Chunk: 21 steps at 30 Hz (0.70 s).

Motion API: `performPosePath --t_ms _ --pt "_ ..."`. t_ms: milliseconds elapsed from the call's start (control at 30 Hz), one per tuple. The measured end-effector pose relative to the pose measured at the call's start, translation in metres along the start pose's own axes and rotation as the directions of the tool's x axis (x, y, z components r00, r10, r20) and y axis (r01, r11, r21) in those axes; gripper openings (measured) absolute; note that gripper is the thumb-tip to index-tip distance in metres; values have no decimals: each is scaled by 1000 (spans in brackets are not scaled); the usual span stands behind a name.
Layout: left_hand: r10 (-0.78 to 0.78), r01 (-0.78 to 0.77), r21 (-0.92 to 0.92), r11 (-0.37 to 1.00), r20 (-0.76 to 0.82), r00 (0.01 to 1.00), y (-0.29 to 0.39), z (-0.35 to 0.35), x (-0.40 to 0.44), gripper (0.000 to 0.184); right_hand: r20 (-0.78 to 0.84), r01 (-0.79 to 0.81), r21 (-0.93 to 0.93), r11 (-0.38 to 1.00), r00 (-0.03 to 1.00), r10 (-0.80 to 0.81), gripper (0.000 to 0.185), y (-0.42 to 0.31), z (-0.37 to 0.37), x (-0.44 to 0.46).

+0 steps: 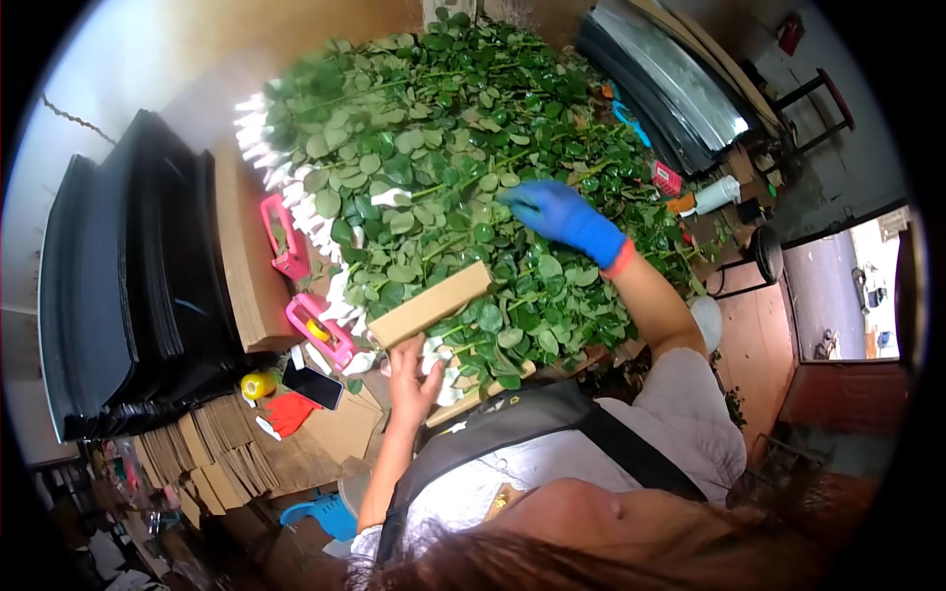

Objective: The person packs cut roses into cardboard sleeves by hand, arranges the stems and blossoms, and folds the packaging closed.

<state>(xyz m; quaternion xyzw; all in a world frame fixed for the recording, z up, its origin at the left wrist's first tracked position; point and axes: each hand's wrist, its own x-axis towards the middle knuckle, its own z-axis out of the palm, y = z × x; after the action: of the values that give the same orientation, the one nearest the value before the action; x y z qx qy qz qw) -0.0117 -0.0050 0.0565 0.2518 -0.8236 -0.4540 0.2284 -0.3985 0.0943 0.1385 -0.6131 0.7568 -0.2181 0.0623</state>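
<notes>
My right hand (564, 219) wears a blue knitted glove with an orange cuff. It reaches over a large pile of leafy rose stems (424, 148), its fingers drawn together among the leaves. Whatever those fingertips hold is hidden. Bare, my left hand (412, 382) is at the near-left edge of the pile with thumb and fingers apart. Its fingertips meet the lower edge of a folded cardboard piece (431, 303), beside white-wrapped flower heads (445, 379). A single white-wrapped head (391, 198) lies on top of the leaves. More white-wrapped heads (325, 205) line the pile's left side.
Two pink tape dispensers (320, 330) stand left of the flowers. A phone (313, 386), a red glove (288, 414) and a yellow tape roll (258, 384) lie nearby. Stacked black sheets (128, 286) and cardboard pieces (202, 453) occupy the left. A stool (767, 254) stands right.
</notes>
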Motion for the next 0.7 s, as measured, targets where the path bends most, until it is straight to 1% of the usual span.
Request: performPosePath --t_ms 33,67,100,167,200,233,300,333,367,433,467,500,533,567,600,700 --pt "4 -5 15 1000 9 1000 -1 0 0 53 -131 56 -154 986 988 -77 40 9 11 27" --pt "1 -1 20 1000 11 1000 2 -1 0 53 -245 91 -310 946 954 -172 43 21 21 48" --pt "-13 12 29 1000 22 1000 4 -2 1 52 -182 56 -435 899 972 -149 42 38 34 63" --pt "-60 60 -2 998 29 998 7 -3 1 52 -68 20 -660 751 994 -87 40 73 71 96" --pt "-110 111 -19 994 41 993 1 0 -1 53 156 -27 -646 763 974 166 32 88 87 113" --pt "-97 96 16 995 39 995 1 -1 -1 52 97 -57 -585 809 986 139 29 82 82 129" --pt "-68 68 -4 998 15 998 -1 0 -2 55 -14 -98 -451 887 995 103 23 65 68 144" --pt "-100 101 -36 994 16 995 -3 1 -2 55 -257 31 -439 898 953 -159 19 44 53 142" --pt "-136 137 -49 989 23 990 -3 2 -3 55 -207 34 -468 883 967 -147 19 21 37 143" --pt "-102 102 -74 992 11 995 -4 3 1 55 -110 32 -530 847 988 -106 20 -10 16 144" --pt "-61 61 -14 998 -14 998 -1 2 3 53 -33 -8 -484 875 999 -9 20 -7 22 143" --pt "-92 92 -37 995 0 996 -2 2 2 53 142 -13 -516 857 985 100 21 -1 25 143" --pt "-76 76 -28 997 2 997 -4 2 2 53 302 -12 -547 837 930 211 23 7 26 143" --pt "-58 58 -17 998 3 998 -7 2 2 53 444 -6 -577 817 837 319 25 17 26 143" --pt "-54 54 -29 998 18 998 -7 0 2 53 606 67 -598 799 690 396 30 36 27 145" --pt "-70 72 -57 996 21 997 -23 7 -4 54 409 -66 -421 905 877 254 34 21 -6 183"
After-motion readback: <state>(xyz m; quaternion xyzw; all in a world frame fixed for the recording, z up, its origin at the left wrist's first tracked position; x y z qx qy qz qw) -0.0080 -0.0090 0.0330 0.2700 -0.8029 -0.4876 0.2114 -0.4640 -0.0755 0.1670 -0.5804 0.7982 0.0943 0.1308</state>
